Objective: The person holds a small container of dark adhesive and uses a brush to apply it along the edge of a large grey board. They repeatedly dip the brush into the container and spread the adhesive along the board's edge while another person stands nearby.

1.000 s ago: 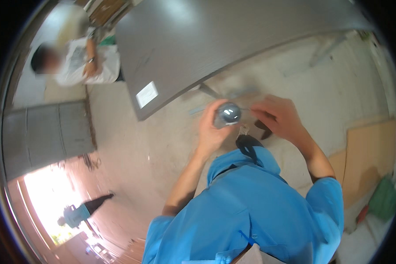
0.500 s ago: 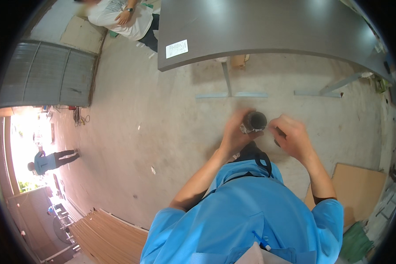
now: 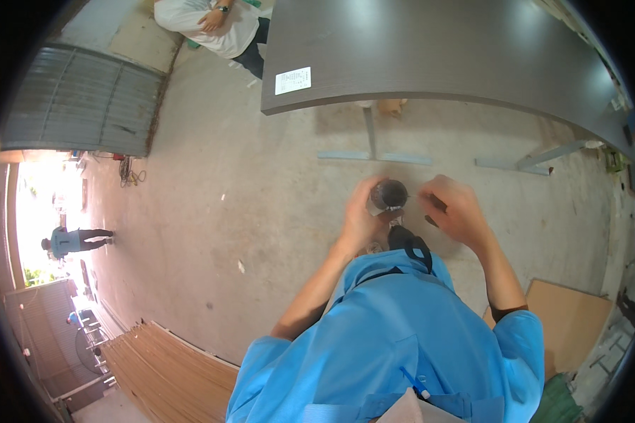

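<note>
My left hand (image 3: 360,215) is wrapped round a small cylindrical container (image 3: 388,197), whose round dark top faces up and whose side looks pale and glossy. Close by on its right, my right hand (image 3: 450,208) has its fingers curled in a pinch. Something small and dark shows at those fingers, too unclear to name. A narrow gap separates the right fingertips from the container. Both hands are in front of my blue shirt, over the concrete floor.
A dark grey tabletop (image 3: 430,53) with a white label (image 3: 293,80) spans the far side, on metal legs (image 3: 370,134). Beyond its left corner stands a person in white (image 3: 208,25). Stacked brown boards (image 3: 169,363) lie lower left; a cardboard sheet (image 3: 568,324) lies lower right.
Both hands, with the container in the left, have shifted slightly left in the view. The table and the person in white appear a little further right. The left hand still grips the container.
</note>
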### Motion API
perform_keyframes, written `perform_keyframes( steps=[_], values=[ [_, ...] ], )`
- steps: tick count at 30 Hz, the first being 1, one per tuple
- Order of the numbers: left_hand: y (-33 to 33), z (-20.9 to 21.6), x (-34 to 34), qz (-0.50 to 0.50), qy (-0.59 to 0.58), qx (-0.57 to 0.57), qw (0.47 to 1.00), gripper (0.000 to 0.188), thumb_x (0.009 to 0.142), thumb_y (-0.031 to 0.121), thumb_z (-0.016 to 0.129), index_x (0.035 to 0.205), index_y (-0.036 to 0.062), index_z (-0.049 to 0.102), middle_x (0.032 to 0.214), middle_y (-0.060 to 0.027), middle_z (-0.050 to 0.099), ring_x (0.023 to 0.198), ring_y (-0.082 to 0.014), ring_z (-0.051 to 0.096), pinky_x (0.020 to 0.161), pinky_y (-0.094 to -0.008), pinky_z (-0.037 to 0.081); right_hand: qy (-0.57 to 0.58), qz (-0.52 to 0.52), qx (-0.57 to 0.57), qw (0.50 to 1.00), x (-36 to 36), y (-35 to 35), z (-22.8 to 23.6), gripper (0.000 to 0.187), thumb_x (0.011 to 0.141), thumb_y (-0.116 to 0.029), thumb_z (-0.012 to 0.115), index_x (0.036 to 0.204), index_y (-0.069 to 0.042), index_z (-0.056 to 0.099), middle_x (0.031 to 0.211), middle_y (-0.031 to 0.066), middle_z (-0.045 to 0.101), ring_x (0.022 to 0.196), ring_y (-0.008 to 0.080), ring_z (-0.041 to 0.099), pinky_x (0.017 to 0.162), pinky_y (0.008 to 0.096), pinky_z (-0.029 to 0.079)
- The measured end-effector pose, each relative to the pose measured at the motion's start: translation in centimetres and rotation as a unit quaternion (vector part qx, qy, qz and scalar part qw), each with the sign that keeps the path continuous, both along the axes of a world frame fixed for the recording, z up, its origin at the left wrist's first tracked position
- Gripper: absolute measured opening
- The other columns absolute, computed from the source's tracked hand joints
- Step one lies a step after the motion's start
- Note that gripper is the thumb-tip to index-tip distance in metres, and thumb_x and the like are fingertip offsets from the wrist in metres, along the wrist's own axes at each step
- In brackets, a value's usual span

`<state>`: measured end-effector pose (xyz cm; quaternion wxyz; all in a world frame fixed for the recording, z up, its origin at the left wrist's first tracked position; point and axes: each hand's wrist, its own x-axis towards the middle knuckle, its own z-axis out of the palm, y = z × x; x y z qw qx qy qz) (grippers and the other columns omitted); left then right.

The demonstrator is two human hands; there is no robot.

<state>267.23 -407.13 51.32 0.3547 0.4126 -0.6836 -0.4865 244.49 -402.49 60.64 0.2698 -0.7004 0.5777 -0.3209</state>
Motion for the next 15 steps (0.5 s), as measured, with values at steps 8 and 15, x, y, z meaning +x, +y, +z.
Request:
perform_keyframes(
  steps=[8,15],
  values=[
    [-2.8,0.3,-1.7,0.016,0.019,0.01,1.0,0.076,0.073,-0.006,0.095,0.141,0.0081,0.062,0.137,-0.0086,0.064,0.127,-0.0239,0.066,0.111,-0.0377,0.054,0.047,0.033,-0.06,0.997,-0.8,-4.0,-0.4,0.01,0.092,-0.009,0.076,0.102,-0.01,0.074,0.093,0.0081,0.071,0.08,0.0327,0.07,0.067,0.0425,0.055],
    [-3.9,-0.3,-2.4,0.013,0.025,0.046,0.999,0.076,0.075,-0.01,0.092,0.142,0.0076,0.061,0.137,-0.0067,0.064,0.127,-0.0205,0.065,0.111,-0.0364,0.054,0.021,0.064,0.013,0.998,-1.7,-5.6,0.3,0.027,0.092,-0.013,0.08,0.119,-0.013,0.076,0.096,0.0092,0.072,0.079,0.0292,0.069,0.07,0.0388,0.054]
  ],
)
